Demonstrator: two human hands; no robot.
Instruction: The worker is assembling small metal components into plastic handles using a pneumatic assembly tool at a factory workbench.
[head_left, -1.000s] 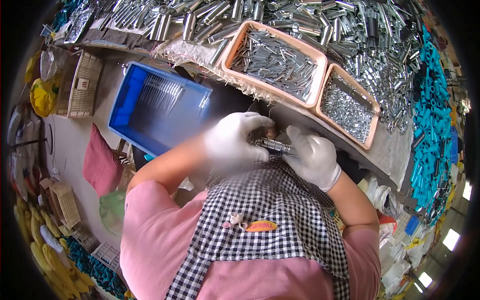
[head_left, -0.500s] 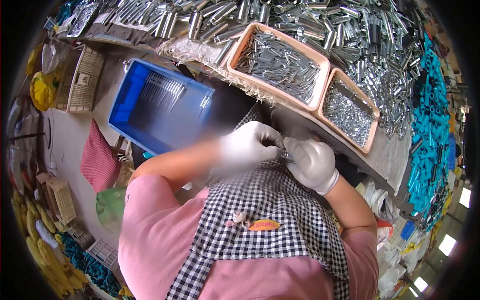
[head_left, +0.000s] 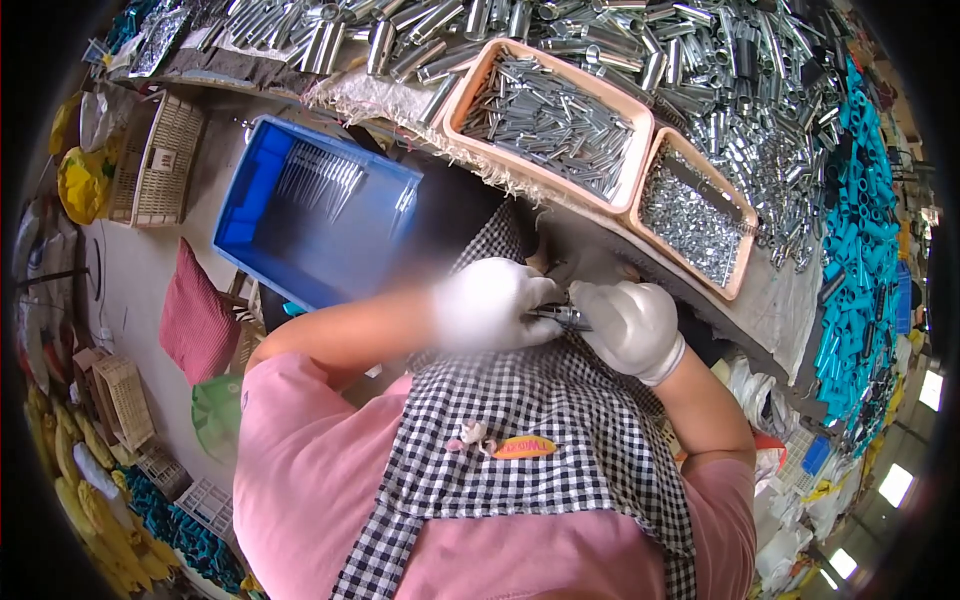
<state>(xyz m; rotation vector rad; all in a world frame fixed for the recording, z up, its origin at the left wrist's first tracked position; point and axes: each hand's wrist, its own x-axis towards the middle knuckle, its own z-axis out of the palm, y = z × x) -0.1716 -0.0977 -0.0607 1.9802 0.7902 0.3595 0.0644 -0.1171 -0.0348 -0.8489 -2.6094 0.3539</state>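
Observation:
In white work gloves, both my hands meet in front of the checked apron. My left hand point(head_left: 488, 305) is closed, its fingers pinching one end of a short shiny metal tube point(head_left: 563, 316). Around the tube's other end curl the fingers of my right hand point(head_left: 638, 325), its thumb lying along the top. My fingers cover part of the tube, so its full shape is hidden. Just beyond my right hand, on the bench edge, stand a larger peach tray point(head_left: 640, 165) of thin metal pins and a smaller peach tray point(head_left: 741, 270) of tiny metal parts.
A blue crate point(head_left: 245, 258) with a row of slim metal rods sits at the left. Loose chrome tubes point(head_left: 440, 22) cover the bench's far side, and teal tubes point(head_left: 860, 230) are heaped at the right. A wicker basket point(head_left: 160, 170) and a red cushion point(head_left: 196, 315) are farther left.
My left hand has shifted slightly down and toward me, and more of the metal tube shows between the hands. My right hand stays nearly in place.

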